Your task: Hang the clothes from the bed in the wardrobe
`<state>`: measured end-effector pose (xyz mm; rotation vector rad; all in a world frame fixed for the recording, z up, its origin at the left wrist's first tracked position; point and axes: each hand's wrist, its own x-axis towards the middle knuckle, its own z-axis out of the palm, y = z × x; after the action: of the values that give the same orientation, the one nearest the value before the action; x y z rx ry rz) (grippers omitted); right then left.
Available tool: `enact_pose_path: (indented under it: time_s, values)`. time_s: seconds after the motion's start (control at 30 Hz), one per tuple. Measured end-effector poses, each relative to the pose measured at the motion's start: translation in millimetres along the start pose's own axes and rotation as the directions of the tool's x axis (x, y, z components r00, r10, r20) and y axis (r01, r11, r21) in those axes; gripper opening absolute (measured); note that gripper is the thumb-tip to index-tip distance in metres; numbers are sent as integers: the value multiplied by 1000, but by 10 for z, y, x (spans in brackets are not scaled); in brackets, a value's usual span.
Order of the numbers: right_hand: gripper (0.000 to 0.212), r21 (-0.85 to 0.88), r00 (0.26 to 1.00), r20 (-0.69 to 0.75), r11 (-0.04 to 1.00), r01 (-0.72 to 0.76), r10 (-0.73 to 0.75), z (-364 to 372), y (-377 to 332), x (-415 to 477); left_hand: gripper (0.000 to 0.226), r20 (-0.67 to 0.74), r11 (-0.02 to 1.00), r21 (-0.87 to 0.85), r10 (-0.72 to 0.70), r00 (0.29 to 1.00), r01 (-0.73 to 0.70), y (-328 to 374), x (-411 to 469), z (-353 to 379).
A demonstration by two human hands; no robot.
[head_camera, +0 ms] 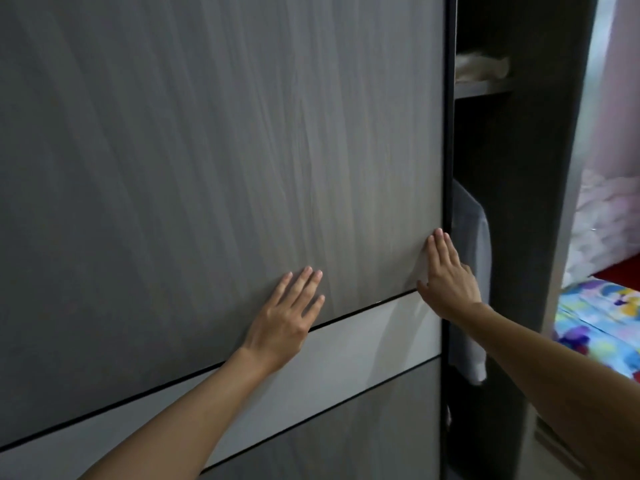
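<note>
A large grey wood-grain sliding wardrobe door (207, 150) fills most of the view, crossed by a white band. My left hand (287, 313) lies flat on it with fingers spread, holding nothing. My right hand (446, 275) presses flat near the door's right edge, fingers together and extended, also holding nothing. Past that edge a narrow gap shows the wardrobe's dark inside (512, 150). A pale grey-white garment (476, 289) hangs there, partly hidden behind my right hand and the door. The bed (602, 327) with a colourful sheet is at the far right.
A shelf (485, 87) inside the wardrobe carries folded cream fabric (481, 67). The wardrobe's dark side panel (540, 237) stands between the gap and the bed. Pink-white bedding or curtain (609, 209) lies beyond the bed.
</note>
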<state>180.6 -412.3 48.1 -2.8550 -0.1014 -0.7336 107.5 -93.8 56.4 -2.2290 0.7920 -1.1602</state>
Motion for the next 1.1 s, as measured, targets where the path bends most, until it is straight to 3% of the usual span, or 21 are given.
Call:
enact_pose_path:
  time_s: [0.17,0.47,0.83,1.1]
  values:
    - [82,286,988,35,945,-156,153,88,384,96,44,-46,996,-54,63,997,-65,323,591,254]
    - [86,514,920,168,765,-388,354,370,1041,346,37,-163,971,-144,164,973,-188,771,1520,595]
    - [75,464,870,129,746,-477,476,505,1729,705,41,-250,966,-165,155,956,-200,1260,2304,864]
    - [79,456,872,135,752,-476,470,584,1870,730,40,-265,973,-120,158,951,-195,1329,2394,943]
